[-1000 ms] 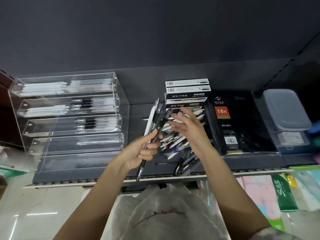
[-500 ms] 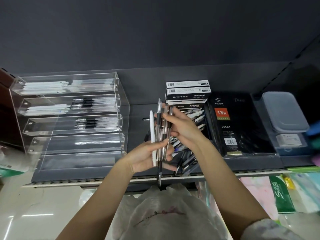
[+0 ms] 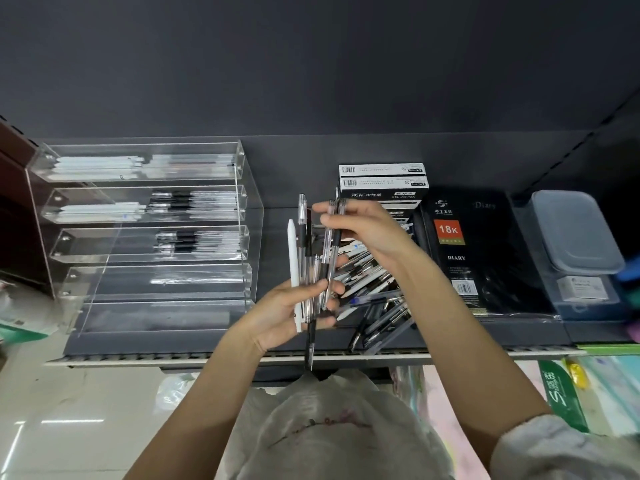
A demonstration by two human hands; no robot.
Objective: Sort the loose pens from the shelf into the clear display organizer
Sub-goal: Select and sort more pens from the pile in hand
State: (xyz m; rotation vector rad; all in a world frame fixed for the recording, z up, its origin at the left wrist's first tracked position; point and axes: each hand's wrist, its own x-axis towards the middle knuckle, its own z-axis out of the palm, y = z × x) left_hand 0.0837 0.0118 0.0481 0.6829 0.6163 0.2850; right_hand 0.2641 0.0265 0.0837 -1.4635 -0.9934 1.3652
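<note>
My left hand holds an upright bunch of pens, one white and several clear with black grips. My right hand pinches the tops of two clear pens in that bunch. Behind both hands a pile of loose pens lies on the dark shelf. The clear display organizer stands at the left with several stepped tiers; its upper tiers hold white and black pens, and the lowest looks empty.
Stacked pen boxes stand behind the pile. A black diary lies to its right, then a grey lidded plastic box. A white plastic bag hangs below the shelf edge. Packaged goods fill the lower right.
My left hand turned the bunch of pens upright. My right hand left the pile and came onto the tops of the held pens.
</note>
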